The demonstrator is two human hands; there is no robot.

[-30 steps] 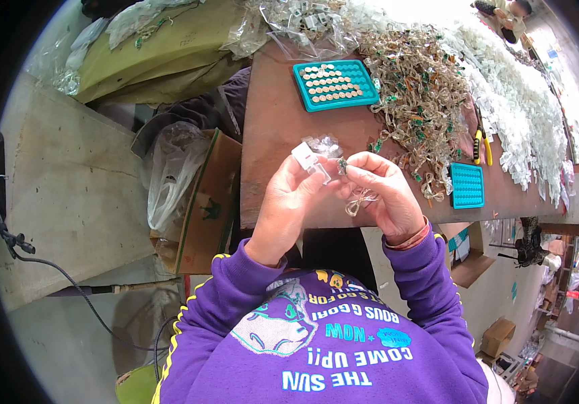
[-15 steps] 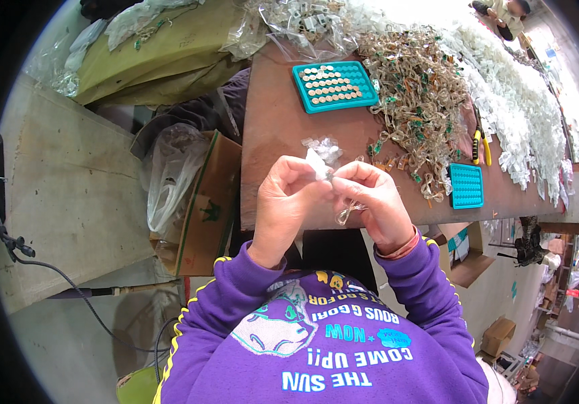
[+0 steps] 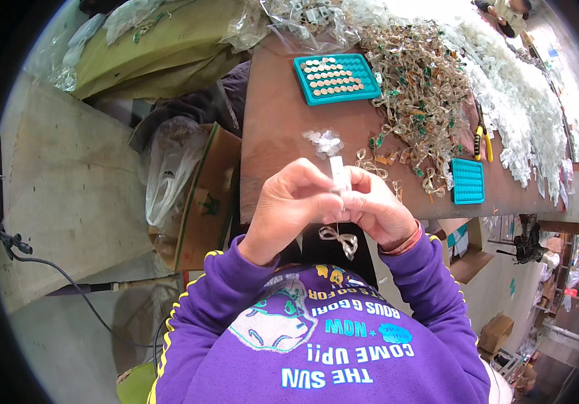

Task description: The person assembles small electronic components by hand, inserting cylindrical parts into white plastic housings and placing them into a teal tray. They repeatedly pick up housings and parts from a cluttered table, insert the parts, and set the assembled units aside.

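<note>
Above the table's near edge, my left hand (image 3: 289,205) and my right hand (image 3: 378,207) meet fingertip to fingertip. Both are closed in a pinch round a small white plastic piece (image 3: 338,174), which stands upright between them. Below the fingers hangs a looped bundle of thin clear wire (image 3: 341,241); where it joins the white piece is hidden by my fingers. Just beyond my hands lies a small heap of clear and white plastic bits (image 3: 324,143). Farther off, a teal tray (image 3: 365,73) holds rows of round metallic discs.
A big tangle of wire bundles (image 3: 417,101) covers the table's middle, beside a long heap of white pieces (image 3: 505,114). Yellow-handled pliers (image 3: 483,145) and a second teal tray (image 3: 468,182) lie at right. A cardboard box (image 3: 198,205) with a plastic bag (image 3: 172,175) stands at left.
The white piece has turned upright, and my hands have drawn slightly toward me. The wire loops now dangle lower, past the table edge. More of the small plastic heap shows.
</note>
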